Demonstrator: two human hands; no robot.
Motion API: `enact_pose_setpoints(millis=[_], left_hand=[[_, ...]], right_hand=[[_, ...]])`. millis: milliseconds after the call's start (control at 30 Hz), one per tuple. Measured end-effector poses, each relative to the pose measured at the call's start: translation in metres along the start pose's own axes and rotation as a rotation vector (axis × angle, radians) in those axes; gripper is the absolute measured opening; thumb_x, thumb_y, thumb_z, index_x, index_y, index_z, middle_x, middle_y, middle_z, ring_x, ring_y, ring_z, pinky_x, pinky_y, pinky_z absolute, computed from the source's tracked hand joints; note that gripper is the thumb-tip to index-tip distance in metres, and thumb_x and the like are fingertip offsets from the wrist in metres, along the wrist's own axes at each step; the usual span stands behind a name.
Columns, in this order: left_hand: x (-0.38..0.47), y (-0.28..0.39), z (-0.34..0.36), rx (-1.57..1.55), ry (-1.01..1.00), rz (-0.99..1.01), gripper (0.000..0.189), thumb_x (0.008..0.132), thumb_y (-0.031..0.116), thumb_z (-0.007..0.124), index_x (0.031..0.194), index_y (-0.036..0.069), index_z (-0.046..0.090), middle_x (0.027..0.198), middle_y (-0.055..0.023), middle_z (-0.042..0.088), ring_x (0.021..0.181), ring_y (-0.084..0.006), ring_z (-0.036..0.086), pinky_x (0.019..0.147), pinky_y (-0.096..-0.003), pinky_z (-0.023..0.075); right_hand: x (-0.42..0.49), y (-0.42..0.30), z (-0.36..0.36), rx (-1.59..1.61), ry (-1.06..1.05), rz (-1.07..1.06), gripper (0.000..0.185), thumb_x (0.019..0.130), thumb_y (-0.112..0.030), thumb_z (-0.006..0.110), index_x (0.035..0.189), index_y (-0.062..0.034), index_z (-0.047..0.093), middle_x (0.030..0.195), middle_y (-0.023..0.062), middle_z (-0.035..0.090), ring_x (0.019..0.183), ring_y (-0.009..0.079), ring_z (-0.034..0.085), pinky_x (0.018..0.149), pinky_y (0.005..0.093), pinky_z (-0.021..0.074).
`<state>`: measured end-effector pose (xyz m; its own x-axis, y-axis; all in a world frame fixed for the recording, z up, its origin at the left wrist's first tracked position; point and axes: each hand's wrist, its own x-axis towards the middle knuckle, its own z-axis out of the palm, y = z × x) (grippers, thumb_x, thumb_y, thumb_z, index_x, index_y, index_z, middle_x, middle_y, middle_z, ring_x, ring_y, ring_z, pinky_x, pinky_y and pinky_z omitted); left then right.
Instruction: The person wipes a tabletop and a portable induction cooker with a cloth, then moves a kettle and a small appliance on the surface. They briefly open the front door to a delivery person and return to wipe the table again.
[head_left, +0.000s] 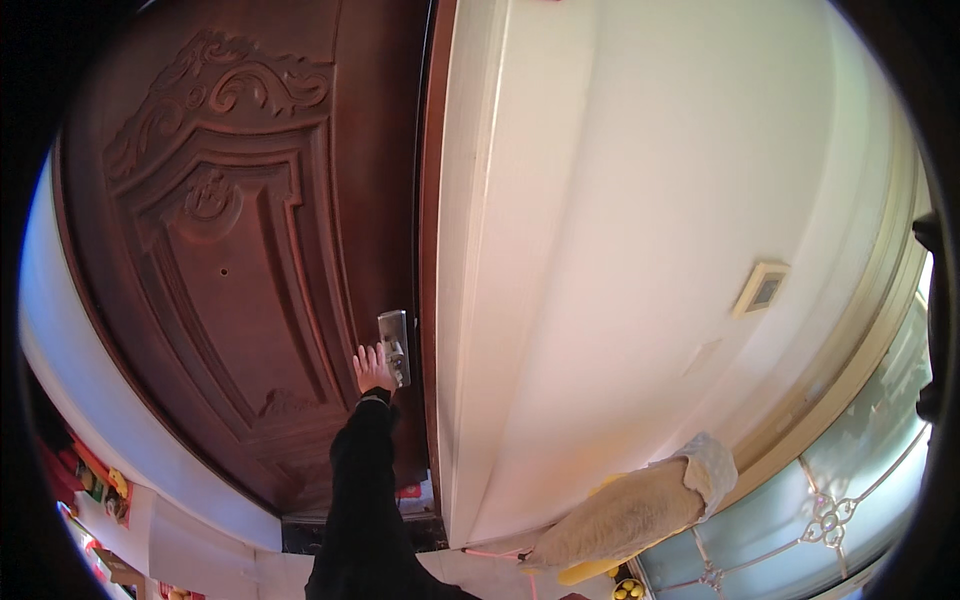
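My left hand (372, 367), in a black sleeve, reaches forward to a dark reddish-brown carved door (225, 315). Its fingers are extended and a little apart, beside the silver metal handle plate (395, 349). The fingertips lie by the lever, and whether they touch it is hard to tell. At the door's lower right corner, a gap shows a bright patch and a red item (409, 491). A small skin-coloured patch (574, 597) at the bottom edge may be my right hand; too little of it shows to tell what it does.
A white wall (645, 187) with a switch plate (761, 289) stands to the right. Below it leans a tall bundle wrapped in cloudy plastic (622, 514), near yellow fruit in a container (628, 590). A frosted glass door (757, 555) with metal ornaments is at lower right. A dark threshold (304, 535) lies below.
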<state>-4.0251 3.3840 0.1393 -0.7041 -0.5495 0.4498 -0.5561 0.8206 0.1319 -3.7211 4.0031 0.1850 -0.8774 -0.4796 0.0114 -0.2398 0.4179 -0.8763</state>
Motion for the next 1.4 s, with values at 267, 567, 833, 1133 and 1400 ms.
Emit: enact_pose_setpoints(millis=[267, 567, 833, 1133, 1400], left_hand=[[-0.011, -0.003, -0.034, -0.095, -0.17, 0.068, 0.084, 0.083, 0.013, 0.057, 0.157, 0.007, 0.018, 0.162, -0.0169, 0.02, 0.15, -0.0348, 0.015, 0.122, -0.0495, 0.0094], [-0.024, -0.008, -0.089, -0.149, -0.202, 0.188, 0.104, 0.08, 0.022, 0.074, 0.158, 0.009, 0.007, 0.163, -0.0195, 0.009, 0.151, -0.0364, 0.007, 0.121, -0.0535, 0.0072], [-0.038, -0.005, -0.111, -0.204, -0.262, 0.212, 0.101, 0.083, 0.022, 0.073, 0.158, 0.009, 0.006, 0.163, -0.0206, 0.01, 0.151, -0.0366, 0.006, 0.121, -0.0541, 0.0055], [-0.069, 0.027, -0.098, -0.361, -0.329, 0.266, 0.097, 0.087, 0.022, 0.069, 0.158, 0.009, 0.005, 0.16, -0.0211, 0.02, 0.15, -0.0367, 0.014, 0.121, -0.0557, 0.0057], [-0.091, 0.041, -0.1, -0.258, -0.324, 0.339, 0.09, 0.093, 0.023, 0.064, 0.158, 0.008, 0.003, 0.161, -0.019, 0.018, 0.15, -0.0362, 0.015, 0.121, -0.0544, 0.0085]], right_hand=[[0.015, -0.01, -0.008, -0.017, -0.053, -0.077, 0.001, 0.082, 0.0, 0.064, 0.082, 0.0004, 0.065, 0.081, 0.0147, 0.066, 0.075, 0.0274, 0.064, 0.065, 0.0362, 0.0502], [0.028, -0.014, -0.006, -0.038, -0.063, -0.09, 0.001, 0.081, 0.001, 0.065, 0.08, 0.0006, 0.065, 0.081, 0.0141, 0.065, 0.077, 0.0272, 0.063, 0.068, 0.0362, 0.0498], [0.031, -0.025, -0.005, -0.053, -0.128, -0.097, 0.002, 0.08, 0.001, 0.065, 0.079, -0.0001, 0.065, 0.081, 0.0148, 0.065, 0.077, 0.0295, 0.063, 0.07, 0.0368, 0.0499], [0.028, -0.027, -0.008, -0.029, -0.131, -0.1, 0.002, 0.081, 0.001, 0.065, 0.082, 0.0002, 0.064, 0.081, 0.0144, 0.065, 0.077, 0.0299, 0.063, 0.07, 0.0372, 0.0498], [0.028, -0.024, -0.011, -0.044, -0.15, -0.145, 0.002, 0.082, 0.0, 0.065, 0.083, -0.0004, 0.065, 0.081, 0.0139, 0.064, 0.075, 0.0288, 0.062, 0.067, 0.0363, 0.0489]])
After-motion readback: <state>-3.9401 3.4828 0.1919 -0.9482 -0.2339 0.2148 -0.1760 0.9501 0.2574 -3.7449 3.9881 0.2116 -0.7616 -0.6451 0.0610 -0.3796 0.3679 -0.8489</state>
